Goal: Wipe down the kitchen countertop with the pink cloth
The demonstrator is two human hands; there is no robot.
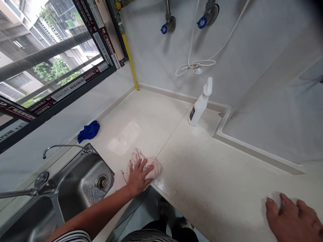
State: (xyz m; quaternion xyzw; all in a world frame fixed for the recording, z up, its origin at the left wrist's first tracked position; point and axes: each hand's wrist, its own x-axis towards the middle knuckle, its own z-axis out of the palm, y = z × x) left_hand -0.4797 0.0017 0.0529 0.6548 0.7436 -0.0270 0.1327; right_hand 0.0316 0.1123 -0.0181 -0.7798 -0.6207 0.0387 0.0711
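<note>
A pale pink cloth (155, 167) lies crumpled on the cream countertop (191, 154), by the inner corner near the sink. My left hand (138, 178) holds it pressed against the surface, fingers partly spread and bent into its folds. At the lower right, my right hand (294, 216) rests on or just above the counter, open and with nothing visible in it; the frame's edge cuts off part of it. A wet, shiny patch shows beside the cloth. Farther back, a white spray bottle (199, 108) stands upright near the wall.
A steel double sink (75, 183) with a drain and taps is set into the counter at left. A blue cloth (88, 131) lies below the window. Blue-handled valves (202, 22), a looped white cable (199, 64) and a yellow pipe (130, 60) are along the wall.
</note>
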